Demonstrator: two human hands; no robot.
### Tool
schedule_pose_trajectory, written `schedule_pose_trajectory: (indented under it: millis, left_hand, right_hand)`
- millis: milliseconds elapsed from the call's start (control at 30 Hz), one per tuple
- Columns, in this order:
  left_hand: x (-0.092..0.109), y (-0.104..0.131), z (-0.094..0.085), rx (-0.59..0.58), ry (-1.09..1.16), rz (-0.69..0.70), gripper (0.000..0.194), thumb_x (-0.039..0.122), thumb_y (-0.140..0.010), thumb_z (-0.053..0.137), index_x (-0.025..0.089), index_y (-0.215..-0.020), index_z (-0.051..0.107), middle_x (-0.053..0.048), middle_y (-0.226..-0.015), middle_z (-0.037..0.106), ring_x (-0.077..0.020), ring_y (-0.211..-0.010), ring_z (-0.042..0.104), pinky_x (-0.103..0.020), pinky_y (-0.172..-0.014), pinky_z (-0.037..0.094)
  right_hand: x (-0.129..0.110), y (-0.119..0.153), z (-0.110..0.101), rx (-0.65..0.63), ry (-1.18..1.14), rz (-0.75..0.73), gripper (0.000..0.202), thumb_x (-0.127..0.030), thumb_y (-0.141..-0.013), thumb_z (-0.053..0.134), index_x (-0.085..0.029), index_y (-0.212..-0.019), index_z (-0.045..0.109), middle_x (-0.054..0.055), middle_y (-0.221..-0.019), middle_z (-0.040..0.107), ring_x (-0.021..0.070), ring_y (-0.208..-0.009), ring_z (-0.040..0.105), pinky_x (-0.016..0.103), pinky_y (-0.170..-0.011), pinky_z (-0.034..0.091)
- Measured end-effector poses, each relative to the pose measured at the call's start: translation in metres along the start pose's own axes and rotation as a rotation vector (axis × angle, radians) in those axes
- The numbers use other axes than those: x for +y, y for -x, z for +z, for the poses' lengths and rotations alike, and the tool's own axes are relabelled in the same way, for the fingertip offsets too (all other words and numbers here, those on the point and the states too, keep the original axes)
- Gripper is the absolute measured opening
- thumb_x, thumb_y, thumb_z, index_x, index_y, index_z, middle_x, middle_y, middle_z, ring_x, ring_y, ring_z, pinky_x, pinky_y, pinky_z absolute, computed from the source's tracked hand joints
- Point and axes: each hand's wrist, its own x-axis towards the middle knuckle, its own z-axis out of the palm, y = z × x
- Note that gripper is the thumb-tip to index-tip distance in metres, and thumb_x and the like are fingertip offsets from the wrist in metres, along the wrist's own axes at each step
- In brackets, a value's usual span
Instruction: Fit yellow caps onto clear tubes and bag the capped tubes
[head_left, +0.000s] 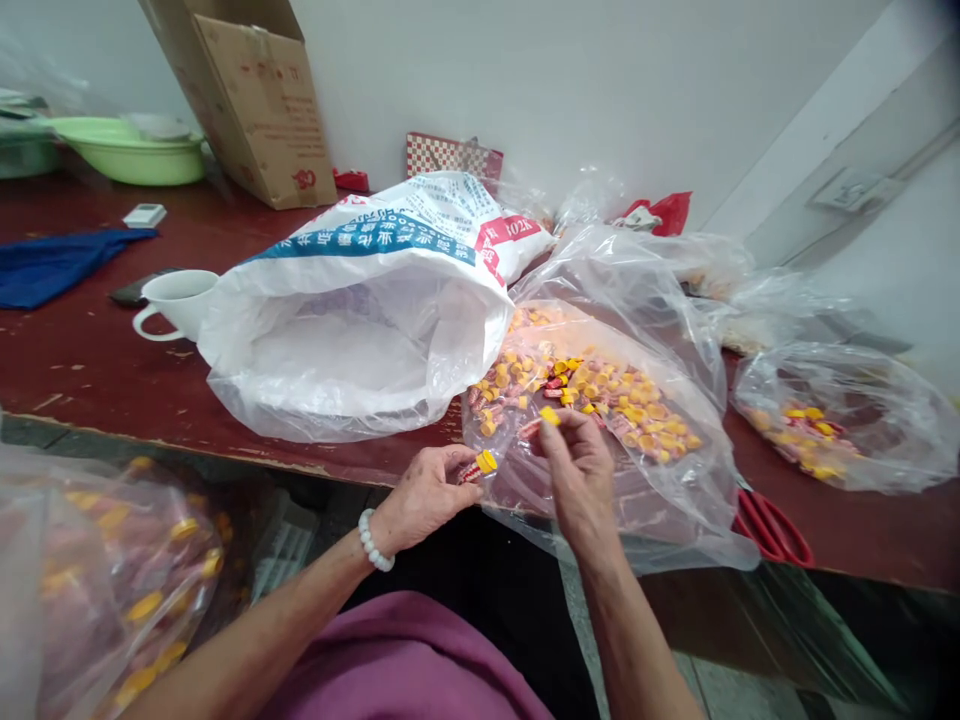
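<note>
Between the thumb and fingers of my left hand (429, 495) is a small red-and-white tube with a yellow cap (478, 467), held near the table's front edge. My right hand (581, 470) pinches another small yellow-capped piece (550, 416); its lower part is partly hidden by my fingers. Just beyond my right hand, a clear plastic bag (540, 500) lies open on the table with many similar yellow-and-red pieces (637, 400) in it. To the left of it, a large white printed sack (360, 400) lies with its mouth towards me.
On the dark red table (75, 370) are a white cup (180, 300), a cardboard box (262, 110), a green basin (135, 155) and red-handled scissors (776, 530). A smaller clear bag of pieces (817, 430) lies right. A big filled bag (112, 590) stands low at left.
</note>
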Motion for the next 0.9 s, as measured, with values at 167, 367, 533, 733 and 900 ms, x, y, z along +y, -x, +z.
schedule_pose_trajectory:
  millis: [167,367,533,733,900]
  left_hand:
    - [0.005,0.003,0.009,-0.060,-0.047,0.064,0.012,0.018,-0.073,0.059,0.011,-0.081,0.064,-0.001,-0.073,0.061,-0.0139,-0.067,0.051,-0.022,-0.062,0.039]
    - [-0.002,0.004,0.004,-0.043,-0.056,0.043,0.015,0.022,-0.071,0.062,0.011,-0.081,0.063,-0.001,-0.071,0.057,-0.0139,-0.067,0.049,-0.022,-0.062,0.039]
    - [-0.003,0.002,0.002,-0.088,-0.138,0.056,0.012,0.023,-0.073,0.060,0.012,-0.077,0.058,0.002,-0.069,0.051,-0.0109,-0.064,0.041,-0.021,-0.059,0.035]
    - [0.004,0.002,0.008,-0.117,-0.194,0.077,0.014,0.026,-0.075,0.056,0.013,-0.071,0.054,0.003,-0.063,0.044,-0.0095,-0.060,0.036,-0.021,-0.055,0.029]
    - [0.007,0.003,0.015,-0.126,-0.308,0.091,0.006,0.020,-0.072,0.056,0.015,-0.069,0.057,0.003,-0.061,0.050,-0.0108,-0.058,0.042,-0.022,-0.054,0.030]
  right_hand:
    - [-0.028,0.027,0.021,-0.168,0.103,-0.209,0.011,-0.025,-0.087,0.053,-0.021,-0.097,0.055,0.002,-0.090,0.060,0.0147,-0.083,0.056,0.029,-0.076,0.045]
    - [-0.018,0.024,0.004,-0.231,0.201,-0.341,0.006,-0.020,-0.090,0.049,-0.021,-0.092,0.054,0.002,-0.088,0.057,0.0148,-0.084,0.053,0.029,-0.076,0.042]
    - [-0.023,0.018,-0.008,-0.399,0.321,-0.455,0.006,-0.015,-0.090,0.048,-0.020,-0.092,0.052,0.003,-0.089,0.056,0.0160,-0.086,0.049,0.031,-0.077,0.040]
    - [-0.028,0.015,-0.010,-0.419,0.202,-0.404,0.007,-0.021,-0.090,0.049,-0.020,-0.090,0.056,0.004,-0.097,0.055,0.0162,-0.094,0.052,0.032,-0.083,0.042]
    - [-0.021,-0.004,0.005,0.048,0.112,-0.190,0.015,-0.033,-0.092,0.047,-0.021,-0.095,0.056,0.002,-0.086,0.058,0.0151,-0.078,0.055,0.029,-0.072,0.045]
